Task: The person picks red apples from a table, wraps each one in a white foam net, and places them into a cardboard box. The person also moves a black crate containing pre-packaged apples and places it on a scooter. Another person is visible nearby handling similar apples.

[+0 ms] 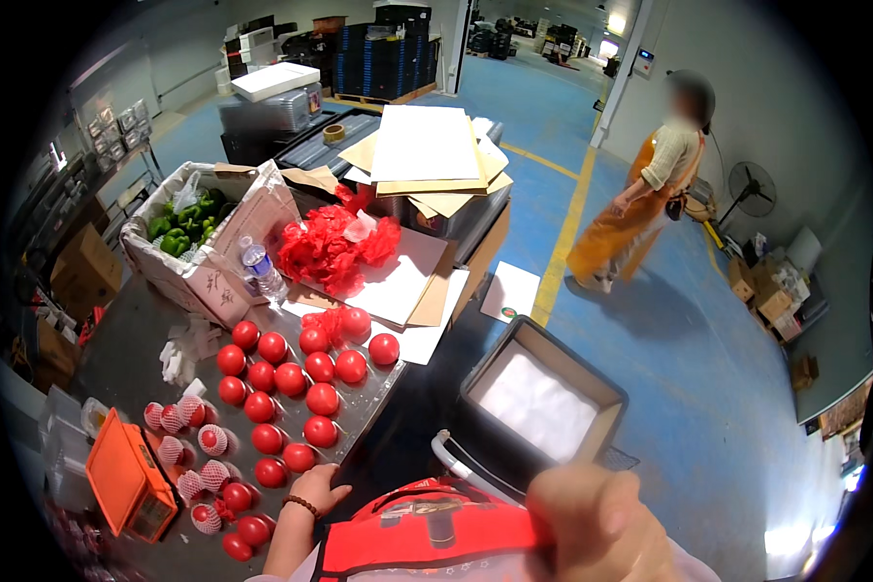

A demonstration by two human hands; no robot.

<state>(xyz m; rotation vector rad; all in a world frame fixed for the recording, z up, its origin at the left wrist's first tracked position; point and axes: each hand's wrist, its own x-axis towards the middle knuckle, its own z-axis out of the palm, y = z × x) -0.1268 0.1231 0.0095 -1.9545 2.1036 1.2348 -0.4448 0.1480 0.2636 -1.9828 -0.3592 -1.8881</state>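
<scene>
My left hand (pixel 318 490), with a beaded bracelet at the wrist, rests at the metal table's (pixel 367 425) edge. It holds nothing that I can see, and its thumb is apart from the fingers. Just beyond it lie loose red tomatoes (pixel 289 379) in rough rows. Further left, several tomatoes wear foam net sleeves (pixel 212 439). My right hand (pixel 596 509) is raised close to the camera in front of my red apron (pixel 444 525). It is blurred, with the fingers curled, and whether anything is inside cannot be seen.
An orange bin (pixel 127 476) stands at left. Behind the tomatoes are a carton of green peppers (pixel 189 225), a water bottle (pixel 260 268), red wrapping (pixel 335 244) and cardboard sheets (pixel 428 149). A lined black crate (pixel 538 396) sits right of the table. A person (pixel 644 189) in an orange apron stands beyond.
</scene>
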